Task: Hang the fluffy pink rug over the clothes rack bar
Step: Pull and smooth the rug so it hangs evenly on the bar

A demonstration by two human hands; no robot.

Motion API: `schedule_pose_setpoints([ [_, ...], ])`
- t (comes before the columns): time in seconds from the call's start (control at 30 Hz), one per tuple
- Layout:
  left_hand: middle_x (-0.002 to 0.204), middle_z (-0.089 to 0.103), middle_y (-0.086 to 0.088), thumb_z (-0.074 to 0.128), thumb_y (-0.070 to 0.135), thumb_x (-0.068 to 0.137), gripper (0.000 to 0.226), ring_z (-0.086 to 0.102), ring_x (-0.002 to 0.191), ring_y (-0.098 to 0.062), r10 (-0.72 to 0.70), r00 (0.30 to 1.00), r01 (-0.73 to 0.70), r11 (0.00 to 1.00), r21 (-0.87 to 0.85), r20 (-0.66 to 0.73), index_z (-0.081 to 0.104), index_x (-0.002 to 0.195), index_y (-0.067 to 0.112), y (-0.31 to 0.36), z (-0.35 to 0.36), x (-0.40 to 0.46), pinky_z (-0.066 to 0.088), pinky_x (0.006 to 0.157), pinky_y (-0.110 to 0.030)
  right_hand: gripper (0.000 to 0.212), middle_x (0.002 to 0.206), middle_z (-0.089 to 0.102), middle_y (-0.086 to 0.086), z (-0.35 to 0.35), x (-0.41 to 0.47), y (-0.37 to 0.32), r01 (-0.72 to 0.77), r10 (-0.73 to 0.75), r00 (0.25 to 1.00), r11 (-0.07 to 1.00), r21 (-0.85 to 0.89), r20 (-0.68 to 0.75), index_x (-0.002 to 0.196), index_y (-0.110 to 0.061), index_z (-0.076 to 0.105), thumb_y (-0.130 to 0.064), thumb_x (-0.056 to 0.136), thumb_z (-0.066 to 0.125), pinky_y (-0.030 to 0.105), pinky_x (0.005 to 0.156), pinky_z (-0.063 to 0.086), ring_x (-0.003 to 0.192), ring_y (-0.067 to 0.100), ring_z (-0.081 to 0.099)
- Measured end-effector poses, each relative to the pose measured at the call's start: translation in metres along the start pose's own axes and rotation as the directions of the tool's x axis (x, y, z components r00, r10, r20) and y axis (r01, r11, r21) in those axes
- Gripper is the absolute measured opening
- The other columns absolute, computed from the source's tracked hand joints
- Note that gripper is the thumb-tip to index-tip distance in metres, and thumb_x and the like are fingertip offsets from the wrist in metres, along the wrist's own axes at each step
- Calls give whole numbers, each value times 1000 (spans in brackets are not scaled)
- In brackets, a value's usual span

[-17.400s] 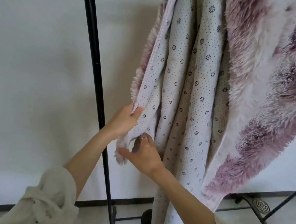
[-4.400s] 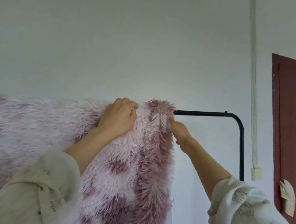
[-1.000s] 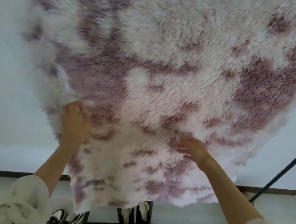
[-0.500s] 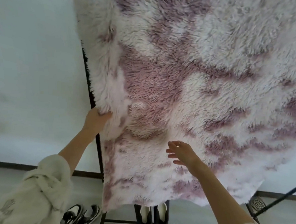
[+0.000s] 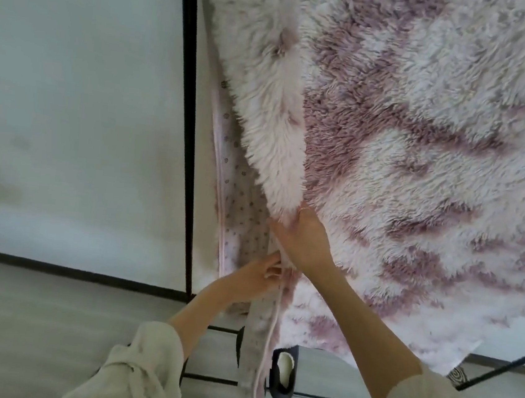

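The fluffy pink rug (image 5: 407,133) is seen draped down the frame's right beside the rack's black upright (image 5: 189,145), its folded-over left edge pinched by the left hand (image 5: 257,277) and gripped by the right hand (image 5: 307,239), apparently to be flattened.

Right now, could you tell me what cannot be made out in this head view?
- Rack's top bar: above the frame edge, so the rug draping over it is unseen.
- Left hand fingertips: hidden by the rug's folded edge.
- Right hand fingers: buried in the fluff.
- Slipper: partly hidden by the rug.
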State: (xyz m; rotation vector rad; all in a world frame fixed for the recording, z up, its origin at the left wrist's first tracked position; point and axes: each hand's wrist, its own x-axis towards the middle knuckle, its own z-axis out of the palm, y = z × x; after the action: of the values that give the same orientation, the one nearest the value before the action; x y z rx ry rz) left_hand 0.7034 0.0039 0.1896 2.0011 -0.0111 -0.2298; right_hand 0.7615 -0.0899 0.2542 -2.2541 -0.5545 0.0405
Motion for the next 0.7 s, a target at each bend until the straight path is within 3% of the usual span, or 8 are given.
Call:
schedule_pose_setpoints([
  [0.07, 136, 48, -3, 37, -7, 92, 48, 49, 122, -17, -9, 1000, 9, 1000, 0, -8, 38, 138, 7, -8, -6, 2, 40, 97, -10, 29, 61, 42, -3, 7, 8, 9, -65, 59, 993, 996, -63, -97, 67, -16, 40, -28, 88, 55, 26, 51, 33, 66, 25, 49],
  [0.13, 133, 55, -8, 39, -6, 91, 39, 54, 120, -23, -47, 979, 48, 999, 1, -197, 54, 125, 6, -27, -18, 5, 44, 96, -24, 25, 61, 49, 3, 7, 10, 19, -102, 88, 983, 991, -81, -161, 72, -10, 49, -28, 90, 52, 27, 52, 36, 62, 27, 52],
  [0.2, 118, 60, -10, 46, 0, 91, 24, 60, 107, -27, -159, 834, 143, 987, -72, -529, 56, 111, 8, -46, -37, 6, 50, 85, -30, 25, 62, 50, 5, 3, 9, 31, -140, 117, 972, 985, -104, -204, 83, -4, 51, -27, 92, 51, 27, 51, 37, 59, 26, 51],
  [0.27, 117, 56, -11, 54, 8, 90, 28, 57, 102, -24, -240, 677, 184, 971, -155, -696, 48, 117, 7, -60, -62, 10, 48, 92, -35, 15, 59, 46, -1, 2, 6, 47, -181, 154, 962, 978, -102, -226, 84, -9, 47, -21, 92, 51, 24, 45, 33, 54, 21, 47],
  [0.4, 150, 32, -11, 64, 21, 86, 75, 38, 134, -29, -263, 766, 189, 964, -186, -587, 20, 146, 9, -74, -99, 41, 34, 109, -37, 16, 60, 47, 1, 15, -2, 82, -305, 274, 934, 946, -111, -228, 79, -7, 49, -18, 90, 50, 26, 46, 35, 52, 21, 45],
  [0.5, 144, 43, -9, 65, 29, 85, 72, 46, 128, -28, -243, 826, 143, 963, -228, -508, 28, 144, 12, -77, -104, 68, 40, 104, -36, 28, 58, 46, 2, 27, -9, 103, -369, 345, 918, 924, -99, -197, 66, -13, 41, -18, 92, 52, 26, 43, 31, 48, 17, 41],
  [0.6, 96, 61, -11, 56, 33, 90, 18, 57, 87, -24, -205, 797, 171, 979, -113, -569, 60, 90, 15, -90, -93, 79, 50, 86, -42, 34, 59, 45, 1, 39, -19, 117, -430, 402, 897, 892, -143, -185, 63, -14, 38, -24, 94, 50, 25, 43, 29, 48, 14, 39],
  [0.7, 69, 52, -6, 50, 30, 94, 34, 50, 63, -22, -171, 774, 188, 981, -36, -609, 43, 62, 22, -107, -73, 73, 51, 64, -35, 37, 58, 42, -3, 54, -30, 125, -463, 444, 882, 879, -112, -160, 61, -19, 34, -25, 94, 49, 24, 42, 25, 48, 12, 37],
])
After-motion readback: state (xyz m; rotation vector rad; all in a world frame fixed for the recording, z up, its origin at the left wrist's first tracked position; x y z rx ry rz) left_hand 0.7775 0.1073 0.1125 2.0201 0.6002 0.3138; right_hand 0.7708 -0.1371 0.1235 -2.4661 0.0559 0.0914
